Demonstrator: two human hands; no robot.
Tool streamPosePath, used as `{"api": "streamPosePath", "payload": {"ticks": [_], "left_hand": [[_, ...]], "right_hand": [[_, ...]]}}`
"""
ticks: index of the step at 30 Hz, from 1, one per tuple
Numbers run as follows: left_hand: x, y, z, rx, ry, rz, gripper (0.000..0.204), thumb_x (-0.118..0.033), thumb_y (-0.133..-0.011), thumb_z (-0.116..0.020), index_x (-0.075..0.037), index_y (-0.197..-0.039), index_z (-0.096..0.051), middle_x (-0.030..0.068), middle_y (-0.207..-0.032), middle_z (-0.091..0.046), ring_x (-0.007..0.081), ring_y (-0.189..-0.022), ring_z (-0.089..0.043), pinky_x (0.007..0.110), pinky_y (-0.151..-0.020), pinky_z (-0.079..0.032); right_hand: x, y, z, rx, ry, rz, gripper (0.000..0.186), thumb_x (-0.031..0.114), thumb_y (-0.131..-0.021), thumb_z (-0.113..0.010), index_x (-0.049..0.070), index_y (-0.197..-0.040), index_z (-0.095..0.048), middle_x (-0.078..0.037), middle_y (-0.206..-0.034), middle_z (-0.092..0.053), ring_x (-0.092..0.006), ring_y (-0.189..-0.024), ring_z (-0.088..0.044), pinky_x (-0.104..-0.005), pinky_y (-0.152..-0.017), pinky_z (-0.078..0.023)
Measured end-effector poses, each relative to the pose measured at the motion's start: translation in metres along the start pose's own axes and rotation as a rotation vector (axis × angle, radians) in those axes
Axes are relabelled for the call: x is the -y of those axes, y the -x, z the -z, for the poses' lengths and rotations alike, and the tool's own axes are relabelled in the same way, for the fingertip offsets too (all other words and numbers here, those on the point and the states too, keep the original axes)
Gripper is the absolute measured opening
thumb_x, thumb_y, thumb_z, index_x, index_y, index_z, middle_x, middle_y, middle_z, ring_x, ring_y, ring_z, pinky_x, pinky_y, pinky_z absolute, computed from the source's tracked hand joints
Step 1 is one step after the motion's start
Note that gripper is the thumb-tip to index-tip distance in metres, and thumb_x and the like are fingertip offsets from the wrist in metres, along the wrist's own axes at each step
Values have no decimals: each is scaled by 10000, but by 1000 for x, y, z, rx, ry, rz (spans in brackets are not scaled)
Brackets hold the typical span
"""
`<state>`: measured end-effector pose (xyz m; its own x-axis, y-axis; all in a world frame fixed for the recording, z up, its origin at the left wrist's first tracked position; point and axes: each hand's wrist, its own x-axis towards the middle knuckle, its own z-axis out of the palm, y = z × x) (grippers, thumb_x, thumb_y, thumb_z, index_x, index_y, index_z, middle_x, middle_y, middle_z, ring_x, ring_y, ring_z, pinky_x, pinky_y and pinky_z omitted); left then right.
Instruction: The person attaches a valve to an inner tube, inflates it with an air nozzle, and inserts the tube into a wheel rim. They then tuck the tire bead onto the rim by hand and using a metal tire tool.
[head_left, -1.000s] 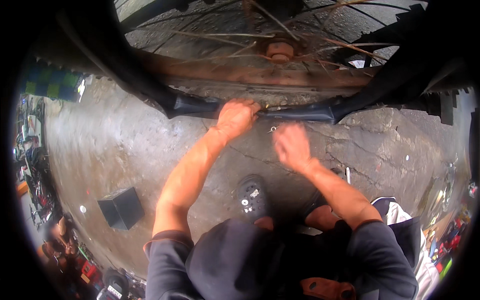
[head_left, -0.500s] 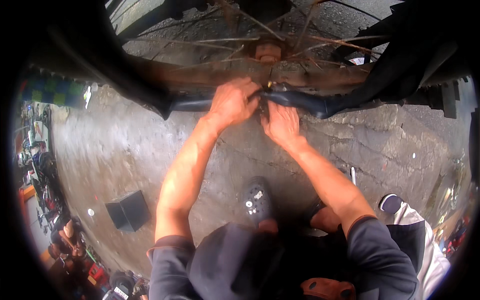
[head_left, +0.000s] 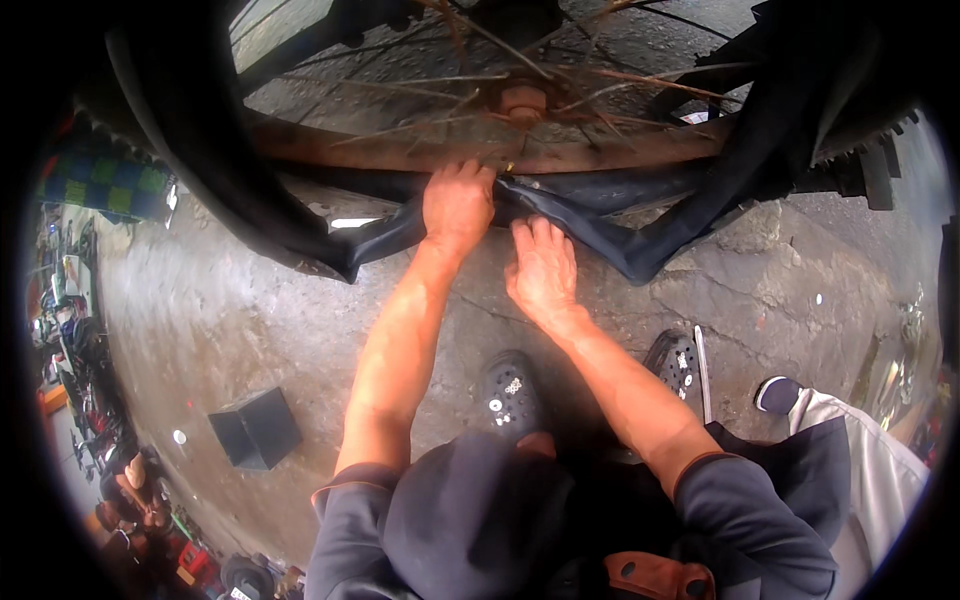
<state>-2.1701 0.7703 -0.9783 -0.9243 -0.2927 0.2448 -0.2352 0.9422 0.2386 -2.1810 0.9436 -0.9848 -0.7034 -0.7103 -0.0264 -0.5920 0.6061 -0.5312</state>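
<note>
A black inner tube (head_left: 590, 222) hangs loosely below a rusty bicycle rim (head_left: 380, 153), with one sagging bend on each side of my hands. My left hand (head_left: 460, 208) is closed around the tube, its fingers reaching up to the rim's lower edge. Lower and to the right, my right hand (head_left: 543, 268) has its fingers bent against the tube's lower edge; its grip is partly hidden. A small brass-coloured valve end (head_left: 508, 170) shows at the rim between the hands. The knobby tyre (head_left: 880, 180) shows at the right.
Rusty spokes and a hub nut (head_left: 523, 103) lie beyond the rim. A dark box (head_left: 255, 428) stands on the concrete floor at left. Another person's pale trouser leg (head_left: 850, 430) and shoe are at right. Parts and tools crowd the far left.
The tube has come down from the rim and sags in wider bends. My right hand has moved down and slightly left; my left hand has shifted a little right.
</note>
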Motion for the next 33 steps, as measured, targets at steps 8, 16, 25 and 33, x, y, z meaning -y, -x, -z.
{"api": "streamPosePath", "payload": {"ticks": [8, 16, 25, 33], "left_hand": [[0, -2, 0, 356, 10, 281, 148, -139, -842, -639, -107, -949, -737, 139, -993, -735, 359, -935, -712, 473, -823, -558], [-11, 1, 1, 376, 54, 368, 120, -167, -863, -648, -125, -925, -742, 149, -934, -746, 376, -918, -713, 494, -815, -560], [-29, 0, -2, 380, 208, 471, 223, -242, -870, -719, -152, -1072, -747, 166, -951, -743, 384, -976, -697, 496, -860, -550], [-31, -8, -17, 420, 167, 397, 163, -218, -869, -685, -133, -995, -742, 168, -930, -739, 391, -939, -697, 515, -835, -546]], "right_hand": [[4, 29, -21, -358, -124, 22, 513, 160, -835, -738, 28, -1296, -558, -136, -1204, -585, -310, -1128, -567, -460, -897, -483], [-59, -10, 5, -242, -1916, -975, 269, 366, -968, -660, 106, -994, -596, -32, -878, -624, -174, -766, -646, -334, -611, -529], [-52, -43, 54, -606, -657, -304, 235, 243, -951, -713, 19, -977, -647, -71, -803, -676, -161, -664, -661, -308, -534, -533], [-22, -17, 64, -550, -799, -682, 330, 224, -911, -760, 43, -1117, -576, -94, -1030, -631, -191, -950, -651, -360, -774, -537]]}}
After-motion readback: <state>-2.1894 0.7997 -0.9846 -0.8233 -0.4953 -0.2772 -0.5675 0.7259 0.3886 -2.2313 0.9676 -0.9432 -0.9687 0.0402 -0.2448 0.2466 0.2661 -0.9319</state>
